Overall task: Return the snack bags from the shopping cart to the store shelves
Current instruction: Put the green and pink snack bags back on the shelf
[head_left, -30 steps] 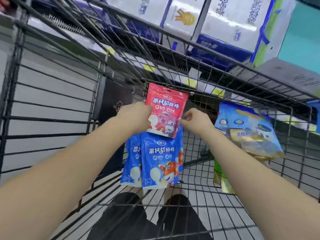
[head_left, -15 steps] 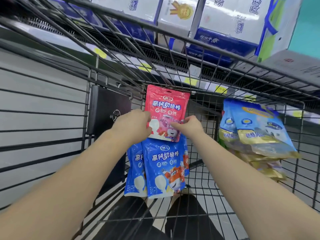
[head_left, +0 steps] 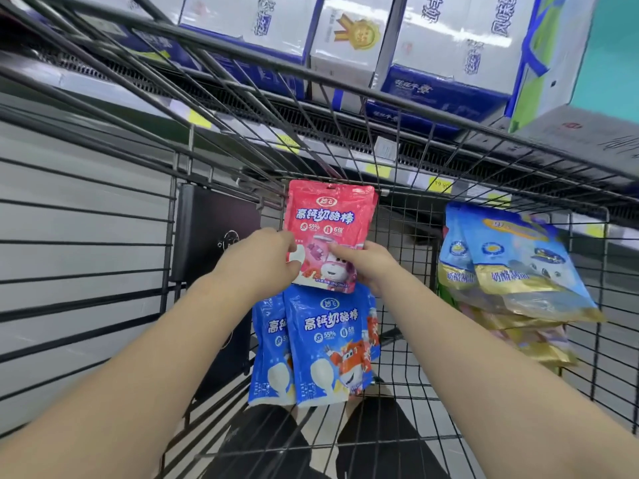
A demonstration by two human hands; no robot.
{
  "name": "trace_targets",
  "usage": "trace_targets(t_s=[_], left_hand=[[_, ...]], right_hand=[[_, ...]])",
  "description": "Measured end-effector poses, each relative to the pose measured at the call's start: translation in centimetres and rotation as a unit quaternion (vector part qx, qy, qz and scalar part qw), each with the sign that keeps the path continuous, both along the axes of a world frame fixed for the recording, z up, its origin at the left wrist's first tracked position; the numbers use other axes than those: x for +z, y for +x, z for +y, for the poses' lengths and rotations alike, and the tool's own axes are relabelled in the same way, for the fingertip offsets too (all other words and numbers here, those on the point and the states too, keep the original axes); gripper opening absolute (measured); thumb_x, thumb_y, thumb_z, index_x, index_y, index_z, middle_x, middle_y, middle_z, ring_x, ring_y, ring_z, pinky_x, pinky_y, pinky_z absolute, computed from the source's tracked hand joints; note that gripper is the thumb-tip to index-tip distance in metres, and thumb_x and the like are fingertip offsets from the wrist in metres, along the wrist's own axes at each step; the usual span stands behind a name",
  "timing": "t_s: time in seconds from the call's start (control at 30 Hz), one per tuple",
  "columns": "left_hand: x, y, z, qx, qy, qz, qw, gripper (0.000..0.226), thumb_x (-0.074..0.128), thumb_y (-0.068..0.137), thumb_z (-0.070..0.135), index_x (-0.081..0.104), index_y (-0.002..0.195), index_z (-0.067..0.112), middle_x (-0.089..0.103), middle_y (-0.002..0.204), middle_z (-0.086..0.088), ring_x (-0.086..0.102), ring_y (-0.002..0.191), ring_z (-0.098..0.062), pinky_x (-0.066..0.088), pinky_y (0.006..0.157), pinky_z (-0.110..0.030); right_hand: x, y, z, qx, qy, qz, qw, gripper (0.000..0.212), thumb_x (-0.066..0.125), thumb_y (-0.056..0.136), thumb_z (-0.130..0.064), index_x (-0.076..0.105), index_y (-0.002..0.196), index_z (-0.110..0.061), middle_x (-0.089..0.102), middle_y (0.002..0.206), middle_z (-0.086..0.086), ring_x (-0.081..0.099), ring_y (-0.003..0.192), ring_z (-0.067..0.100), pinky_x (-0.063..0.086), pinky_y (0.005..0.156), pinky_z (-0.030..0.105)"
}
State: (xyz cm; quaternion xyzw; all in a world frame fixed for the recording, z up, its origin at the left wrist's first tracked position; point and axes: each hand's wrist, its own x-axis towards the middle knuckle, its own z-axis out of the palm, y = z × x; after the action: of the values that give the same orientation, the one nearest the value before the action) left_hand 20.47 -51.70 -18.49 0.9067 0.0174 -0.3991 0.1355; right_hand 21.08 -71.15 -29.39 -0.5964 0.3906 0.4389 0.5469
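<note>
Wire racking (head_left: 411, 219) backs the red snack bag (head_left: 328, 223), whose top sits at a peg. The left hand (head_left: 259, 261) and right hand (head_left: 370, 267) pinch its lower corners, probably steadying it for hanging. Blue bags (head_left: 328, 344) hang just below it.

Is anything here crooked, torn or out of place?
The pale blue and gold bags on the right hang in a skewed, fanned bunch, unlike the dark blue bags hanging straight in the middle. The red bag, held by the left hand and right hand, sits level. Nothing looks torn or spilled.
</note>
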Motion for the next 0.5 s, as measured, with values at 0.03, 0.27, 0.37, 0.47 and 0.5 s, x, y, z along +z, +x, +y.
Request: trace_targets(t_s=[0.03,0.27,0.37,0.47,0.5], left_hand=[[0.0,0.0,-0.1,0.001,0.0,-0.002,1.0,0.033,0.055,0.093,0.042,0.057,0.123,0.026,0.056,0.116,0.003,0.057,0.104,-0.019,0.052,0.087,-0.039],[0.1,0.0,-0.4,0.0,0.001,0.005,1.0,0.03,0.053,0.092,0.046,0.058,0.116,0.029,0.057,0.112,0.004,0.056,0.101,-0.017,0.053,0.088,-0.039],[-0.1,0.2,-0.7,0.0,0.007,0.019,1.0,0.034,0.053,0.093,0.045,0.057,0.121,0.027,0.057,0.117,0.002,0.058,0.106,-0.02,0.053,0.088,-0.039],[-0.6,0.3,-1.0,0.003,0.004,0.038,0.999,0.035,0.053,0.092,0.043,0.058,0.123,0.026,0.059,0.122,0.0,0.06,0.106,-0.021,0.054,0.09,-0.041],[-0.7,0.3,-1.0,0.003,0.004,0.042,0.999,0.036,0.054,0.092,0.042,0.058,0.124,0.026,0.06,0.123,-0.001,0.06,0.107,-0.021,0.054,0.09,-0.042]], right_hand=[[0.1,0.0,0.0,0.007,0.001,-0.006,1.0,0.036,0.086,0.081,-0.022,0.067,0.109,-0.014,0.077,0.11,0.007,0.074,0.101,0.027,0.058,0.095,0.049],[1.2,0.2,-1.3,0.044,0.013,-0.035,0.998,0.021,0.073,0.093,-0.011,0.068,0.113,-0.014,0.075,0.116,0.009,0.07,0.111,0.03,0.054,0.102,0.051],[2.3,0.4,-2.9,0.075,0.006,-0.062,0.995,0.014,0.068,0.096,-0.011,0.069,0.102,-0.023,0.076,0.112,0.004,0.07,0.108,0.027,0.053,0.101,0.051],[4.1,0.3,-5.3,0.111,-0.016,-0.099,0.989,0.014,0.066,0.098,-0.016,0.067,0.103,-0.029,0.076,0.11,-0.001,0.072,0.103,0.022,0.056,0.097,0.049],[4.7,0.2,-6.1,0.119,-0.025,-0.109,0.987,0.014,0.065,0.098,-0.018,0.066,0.105,-0.03,0.075,0.11,-0.002,0.072,0.102,0.021,0.056,0.095,0.048]])
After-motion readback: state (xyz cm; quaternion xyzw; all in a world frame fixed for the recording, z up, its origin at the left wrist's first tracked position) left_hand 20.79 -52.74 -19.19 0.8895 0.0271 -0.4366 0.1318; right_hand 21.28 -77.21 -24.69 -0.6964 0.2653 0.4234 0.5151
